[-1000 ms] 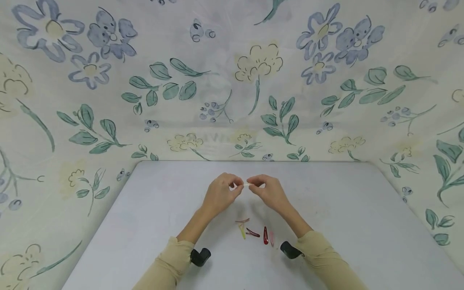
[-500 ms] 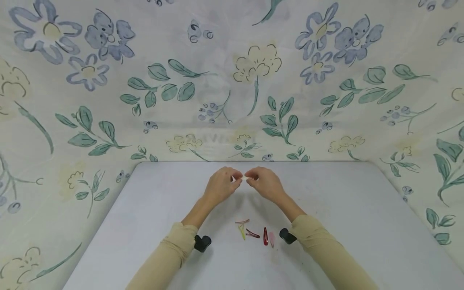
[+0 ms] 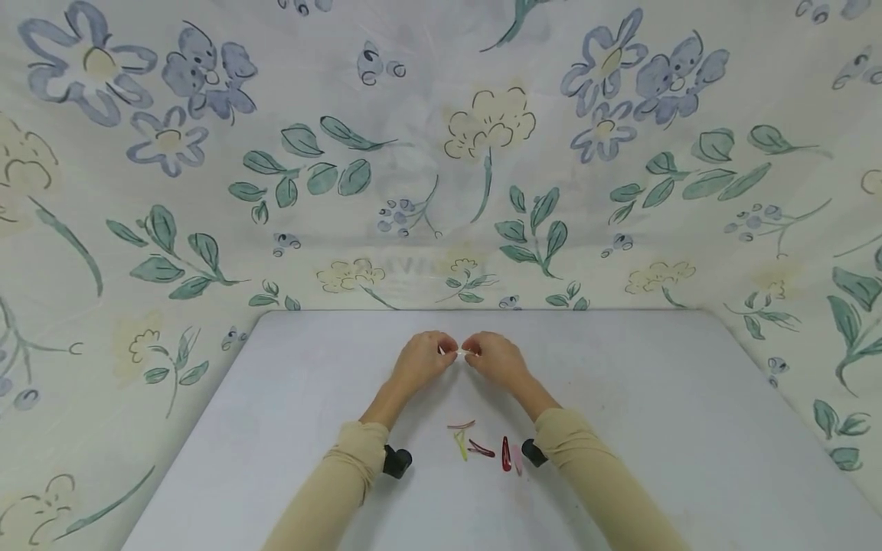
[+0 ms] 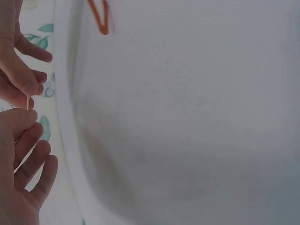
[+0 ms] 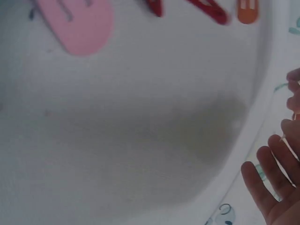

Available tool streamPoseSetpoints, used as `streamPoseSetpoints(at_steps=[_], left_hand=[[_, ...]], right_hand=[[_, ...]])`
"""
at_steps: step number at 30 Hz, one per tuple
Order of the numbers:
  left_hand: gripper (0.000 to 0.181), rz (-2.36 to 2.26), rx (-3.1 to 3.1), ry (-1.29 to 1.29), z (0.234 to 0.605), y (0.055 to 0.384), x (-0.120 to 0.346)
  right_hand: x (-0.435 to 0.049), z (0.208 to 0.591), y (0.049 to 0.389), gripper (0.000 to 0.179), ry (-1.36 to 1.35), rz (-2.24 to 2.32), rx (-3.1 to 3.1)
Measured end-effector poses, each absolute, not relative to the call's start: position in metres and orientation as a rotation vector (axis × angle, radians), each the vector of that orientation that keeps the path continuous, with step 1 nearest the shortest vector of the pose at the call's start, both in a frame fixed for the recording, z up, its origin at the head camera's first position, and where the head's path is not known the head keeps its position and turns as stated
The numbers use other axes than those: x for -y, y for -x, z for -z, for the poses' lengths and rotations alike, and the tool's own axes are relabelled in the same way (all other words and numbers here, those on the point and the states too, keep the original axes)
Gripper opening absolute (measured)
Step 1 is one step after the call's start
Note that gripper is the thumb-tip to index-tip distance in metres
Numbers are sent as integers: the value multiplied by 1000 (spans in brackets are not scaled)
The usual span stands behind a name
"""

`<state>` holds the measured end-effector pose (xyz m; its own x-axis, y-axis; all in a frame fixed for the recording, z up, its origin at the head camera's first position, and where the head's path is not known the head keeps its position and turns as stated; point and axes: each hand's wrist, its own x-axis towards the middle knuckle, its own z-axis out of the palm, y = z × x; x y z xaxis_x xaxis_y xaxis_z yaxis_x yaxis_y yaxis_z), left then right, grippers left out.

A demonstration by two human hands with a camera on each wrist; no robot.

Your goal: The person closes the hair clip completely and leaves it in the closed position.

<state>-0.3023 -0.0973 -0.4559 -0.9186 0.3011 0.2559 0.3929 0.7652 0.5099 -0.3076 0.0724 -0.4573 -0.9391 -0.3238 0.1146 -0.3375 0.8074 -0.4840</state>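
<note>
Both hands meet over the far middle of the table. Thumb and fingers of my left hand (image 3: 422, 361) pinch one end of a slim whitish hair clip (image 4: 28, 102). At its other end, the fingertips of my right hand (image 3: 499, 360) pinch it too. Fingertips cover most of the clip, so only a thin pale strip shows between them. In the left wrist view the other fingers of the left hand (image 4: 28, 173) spread loosely away. The right hand (image 5: 281, 187) shows likewise at the edge of the right wrist view.
Several hair clips lie nearer the body: a brownish-orange one (image 3: 461, 424), a yellow one (image 3: 460, 445), a dark red one (image 3: 481, 448), a red one (image 3: 506, 453) and a pink one (image 3: 517, 459). Behind the white table (image 3: 310, 360) hangs a flowered cloth (image 3: 427, 252).
The hands have come closer together, narrowing the gap where the pale clip shows. They went forward, then came back a little toward the body. The clips on the table stay put.
</note>
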Motion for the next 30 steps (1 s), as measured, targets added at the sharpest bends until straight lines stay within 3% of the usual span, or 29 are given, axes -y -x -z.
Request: streamPoseSetpoints(at_steps=[12, 30], left_hand=[[4, 878, 2875, 528, 483, 296, 99], [7, 933, 2895, 501, 486, 303, 103]], right_hand=[[-67, 483, 304, 12, -589, -695, 3006], [-64, 479, 310, 18, -625, -584, 3019]])
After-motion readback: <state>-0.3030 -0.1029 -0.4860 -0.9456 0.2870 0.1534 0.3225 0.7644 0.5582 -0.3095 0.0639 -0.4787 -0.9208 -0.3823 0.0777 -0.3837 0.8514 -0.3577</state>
